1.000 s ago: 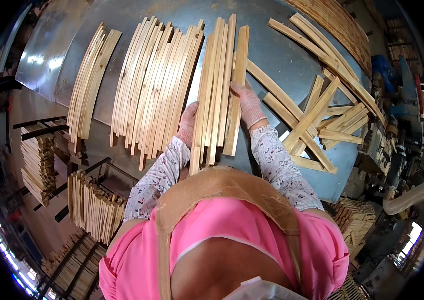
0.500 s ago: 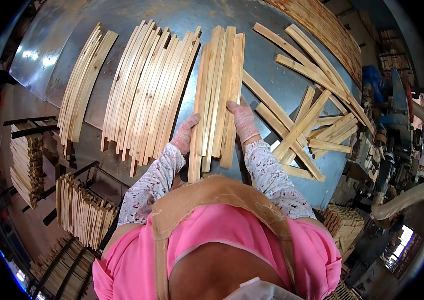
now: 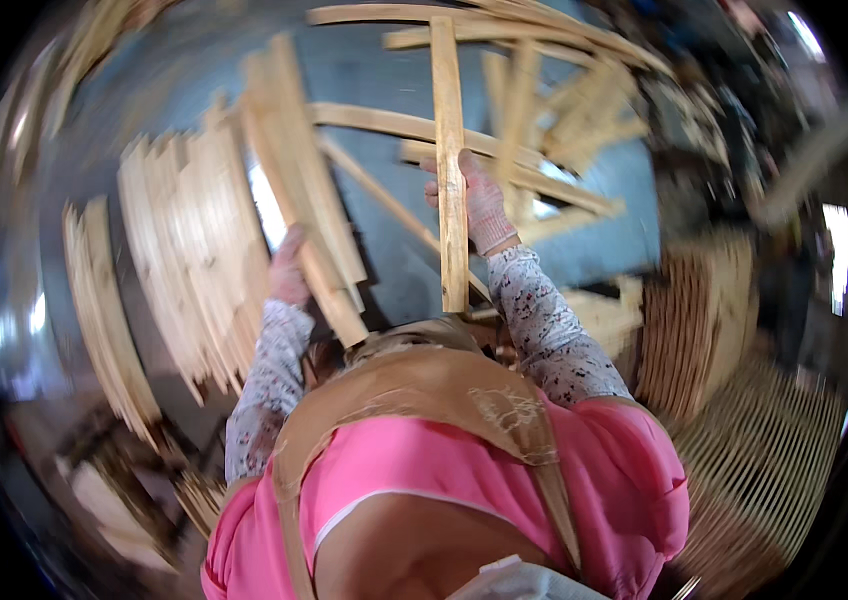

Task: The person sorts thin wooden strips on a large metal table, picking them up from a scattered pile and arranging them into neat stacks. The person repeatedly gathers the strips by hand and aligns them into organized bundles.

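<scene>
My right hand (image 3: 484, 208) grips a single wooden strip (image 3: 449, 130), thumb on one edge and fingertips showing past the other. That strip is raised and lies roughly upright in the head view. At its left, my left hand (image 3: 289, 268) is closed at the near left edge of a few wooden strips (image 3: 294, 165), its thumb against the wood and its other fingers hidden. These strips lean to the left and are blurred by motion. Both hands wear pale pink gloves.
A wide row of strips (image 3: 189, 230) lies on the metal table (image 3: 384, 75), with a narrower bundle (image 3: 104, 300) farther left. Loose strips (image 3: 524, 110) cross each other at the right. Beyond the table's right edge stands a tall wood stack (image 3: 694, 330).
My right hand has left the bundle's right side and now holds one strip apart from it. My left hand stays at the bundle's left. The whole view has swung to the right.
</scene>
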A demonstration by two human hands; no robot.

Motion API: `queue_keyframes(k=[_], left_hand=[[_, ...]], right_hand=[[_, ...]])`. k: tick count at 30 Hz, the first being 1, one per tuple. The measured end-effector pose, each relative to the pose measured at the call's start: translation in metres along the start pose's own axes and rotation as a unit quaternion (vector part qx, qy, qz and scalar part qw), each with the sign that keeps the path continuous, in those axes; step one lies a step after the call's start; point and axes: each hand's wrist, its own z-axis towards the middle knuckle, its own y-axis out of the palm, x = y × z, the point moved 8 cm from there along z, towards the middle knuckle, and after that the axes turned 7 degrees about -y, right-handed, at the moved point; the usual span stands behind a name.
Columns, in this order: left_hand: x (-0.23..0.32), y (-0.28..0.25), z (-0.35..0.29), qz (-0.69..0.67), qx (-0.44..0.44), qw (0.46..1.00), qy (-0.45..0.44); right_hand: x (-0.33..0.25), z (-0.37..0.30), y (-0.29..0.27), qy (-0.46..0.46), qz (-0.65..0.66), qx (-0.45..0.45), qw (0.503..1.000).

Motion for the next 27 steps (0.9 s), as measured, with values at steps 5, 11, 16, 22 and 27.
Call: queue_keyframes(k=[5, 11, 16, 22, 27], left_hand=[[0.005, 0.006, 0.008, 0.083, -0.031, 0.996, 0.023], [0.009, 0.048, -0.008, 0.103, -0.163, 0.981, -0.006], [0.053, -0.009, -0.022, 0.224, 0.033, 0.956, 0.185], [-0.006, 0.098, -0.078, 0.082, -0.044, 0.995, 0.046], [-0.008, 0.136, -0.124, -0.017, -0.175, 0.984, -0.002]], right_hand=[[-0.072, -0.130, -0.175, -0.171, 0.001, 0.226, 0.959], [-0.044, -0.268, -0.330, -0.214, 0.088, 0.404, 0.885], [-0.028, -0.274, -0.238, -0.190, -0.063, 0.249, 0.948], [0.070, -0.231, -0.188, -0.016, -0.234, 0.004, 0.972], [-0.188, -0.018, -0.001, -0.501, -0.541, -0.052, 0.674]])
